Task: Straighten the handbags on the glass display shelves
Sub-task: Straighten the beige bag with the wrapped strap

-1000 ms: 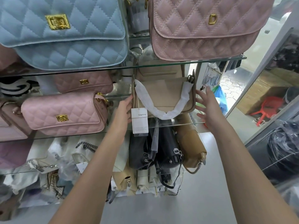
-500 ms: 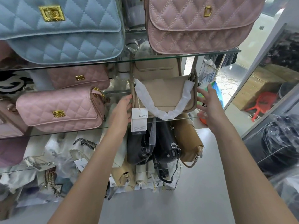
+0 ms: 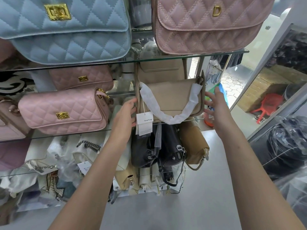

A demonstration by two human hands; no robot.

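Left hand (image 3: 126, 113) flat against the beige handbag (image 3: 171, 98), fingers straight, right hand (image 3: 217, 107) spread at its other end — neither gripping

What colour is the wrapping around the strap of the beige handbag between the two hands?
White. The strap wrapping shows best in the head view, the only one.

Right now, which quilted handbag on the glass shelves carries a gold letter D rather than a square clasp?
The large pink quilted handbag, upper shelf, right. The light blue quilted handbag and both smaller pink handbags below have square clasps.
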